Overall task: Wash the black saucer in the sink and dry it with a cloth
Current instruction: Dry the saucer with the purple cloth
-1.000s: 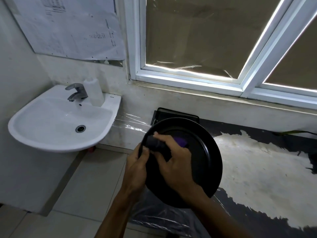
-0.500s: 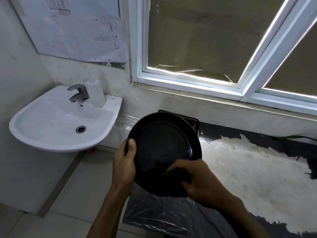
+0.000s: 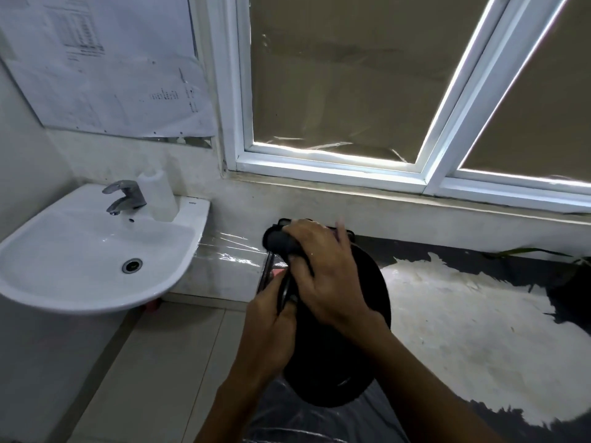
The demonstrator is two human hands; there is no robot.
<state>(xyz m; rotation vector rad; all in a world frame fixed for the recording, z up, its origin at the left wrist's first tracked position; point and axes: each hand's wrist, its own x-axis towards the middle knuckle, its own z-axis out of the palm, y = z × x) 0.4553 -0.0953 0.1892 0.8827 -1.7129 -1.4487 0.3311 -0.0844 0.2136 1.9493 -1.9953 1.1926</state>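
Note:
The black saucer (image 3: 332, 369) is held on edge in front of me, above the dark plastic-covered counter. My left hand (image 3: 271, 334) grips its left rim, thumb on the near side. My right hand (image 3: 326, 276) holds a dark cloth (image 3: 281, 243) bunched at the saucer's upper rim and presses it against the dish. Much of the saucer's face is hidden behind both hands. The white sink (image 3: 92, 251) stands to the left, with its chrome tap (image 3: 123, 196) not running.
A white bottle (image 3: 158, 195) stands on the sink's back edge beside the tap. A black tray edge (image 3: 347, 233) shows behind my hands under the window sill. The counter (image 3: 463, 330) has a white patch on dark plastic. Tiled floor lies below the sink.
The saucer has turned from facing me to nearly edge-on. My right hand moved from its lower edge up to the upper rim with the cloth. My left hand shifted lower on the left rim.

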